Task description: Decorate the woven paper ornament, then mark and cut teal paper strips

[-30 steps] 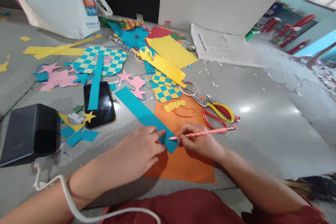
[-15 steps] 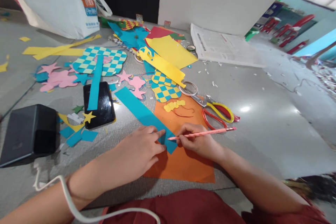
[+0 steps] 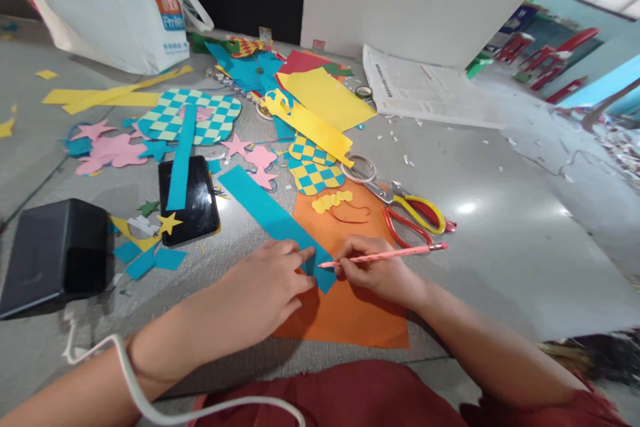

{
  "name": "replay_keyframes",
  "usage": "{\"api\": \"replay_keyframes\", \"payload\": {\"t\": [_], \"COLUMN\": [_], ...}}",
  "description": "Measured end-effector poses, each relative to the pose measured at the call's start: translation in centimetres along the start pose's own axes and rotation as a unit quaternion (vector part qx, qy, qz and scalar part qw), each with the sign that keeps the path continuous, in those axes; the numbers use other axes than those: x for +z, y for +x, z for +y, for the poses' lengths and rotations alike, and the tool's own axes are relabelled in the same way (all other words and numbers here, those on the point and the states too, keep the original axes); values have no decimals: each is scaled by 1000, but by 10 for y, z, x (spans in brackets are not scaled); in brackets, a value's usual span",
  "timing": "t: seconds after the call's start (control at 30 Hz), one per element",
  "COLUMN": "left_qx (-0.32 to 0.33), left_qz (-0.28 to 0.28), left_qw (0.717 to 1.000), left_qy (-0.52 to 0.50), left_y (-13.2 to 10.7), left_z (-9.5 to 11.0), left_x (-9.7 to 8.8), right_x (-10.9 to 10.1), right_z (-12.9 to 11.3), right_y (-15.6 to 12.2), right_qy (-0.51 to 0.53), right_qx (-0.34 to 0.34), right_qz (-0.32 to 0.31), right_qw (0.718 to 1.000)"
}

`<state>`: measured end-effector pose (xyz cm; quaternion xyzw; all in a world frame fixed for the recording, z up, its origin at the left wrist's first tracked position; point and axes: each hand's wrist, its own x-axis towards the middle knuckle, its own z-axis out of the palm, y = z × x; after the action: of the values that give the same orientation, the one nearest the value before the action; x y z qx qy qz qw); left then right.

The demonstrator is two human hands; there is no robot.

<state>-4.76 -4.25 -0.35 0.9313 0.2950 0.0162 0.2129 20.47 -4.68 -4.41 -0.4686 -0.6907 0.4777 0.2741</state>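
Note:
A long blue paper strip slants across an orange paper sheet. My left hand rests with its fingers spread on the near end of the strip, pressing it flat. Pinched in my right hand is a pink pencil, its tip at the strip's near end, just right of my left fingertips. Scissors with one red and one yellow handle lie beyond my right hand. Small joined yellow paper rounds with a red thread lie on the orange sheet.
A black phone lies left, another blue strip across it. Behind are checkered woven paper pieces, pink cutouts, yellow sheets and newspaper. A black box-like device, white cable and white bag are leftward.
Almost nothing differs. The pencil and my right hand have shifted very slightly left; my left hand and the blue strip stay in place.

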Motion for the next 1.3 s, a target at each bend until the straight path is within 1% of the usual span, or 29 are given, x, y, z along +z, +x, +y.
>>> {"api": "replay_keyframes", "payload": {"t": [0.13,0.43,1.0,1.07,1.23,1.3], "left_qx": [-2,3,1,0,2,4], "left_qz": [-8,-1,0,-5,1,5], "left_qw": [1000,1000,1000,1000,1000,1000], "left_qy": [-2,-3,-5,-10,-16,-17], "left_y": [0,1,1,1,0,0], "left_z": [1,1,2,3,1,1], "left_x": [-3,-2,-5,-6,-4,-4], "right_x": [0,0,1,2,0,0], "right_z": [-1,-4,-3,-3,-4,-4], "right_y": [0,0,0,0,1,1], "right_qy": [-5,1,-4,5,85,80], "right_qx": [-3,17,17,20,61,66], "right_qz": [1,-5,-5,-6,4,2], "right_qw": [1000,1000,1000,1000,995,995]}}
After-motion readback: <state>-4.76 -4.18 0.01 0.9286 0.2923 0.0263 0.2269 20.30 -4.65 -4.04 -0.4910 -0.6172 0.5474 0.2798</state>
